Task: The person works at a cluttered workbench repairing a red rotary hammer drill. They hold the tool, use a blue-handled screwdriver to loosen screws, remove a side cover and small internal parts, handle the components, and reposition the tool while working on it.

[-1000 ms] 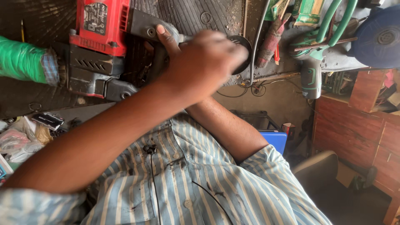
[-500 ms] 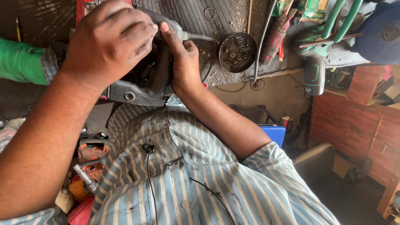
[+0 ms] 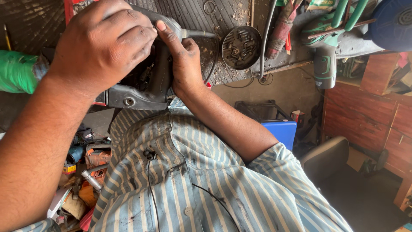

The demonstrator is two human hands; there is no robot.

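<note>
The left hand (image 3: 103, 45) is curled down over the upper part of a grey power tool (image 3: 146, 88), fingers bent and pressed against its dark body, though how firmly it is gripped cannot be told because the hand covers the contact. The right hand (image 3: 182, 58) is wrapped around the tool's grey handle just beside it, thumb stretched up along the handle, fingers closed on the far side. The tool is held between both hands at the near edge of the counter (image 3: 214, 17), close above the striped shirt (image 3: 201, 180), with its grey lower casing and one screw hole seen under the left wrist. A red housing (image 3: 71, 6) is glimpsed behind the left hand. Further along the ribbed, dusty counter a round dark tin of small metal parts (image 3: 241, 46) is set, well apart from the hands, and a thin ring (image 3: 209, 7) lies near the far edge. A green cordless drill (image 3: 325, 64) is seen to the right, and a green wrapped bundle (image 3: 17, 71) at the left edge. Below the counter a blue box (image 3: 281, 131) and a heap of clutter (image 3: 83, 172) are seen on the floor.
</note>
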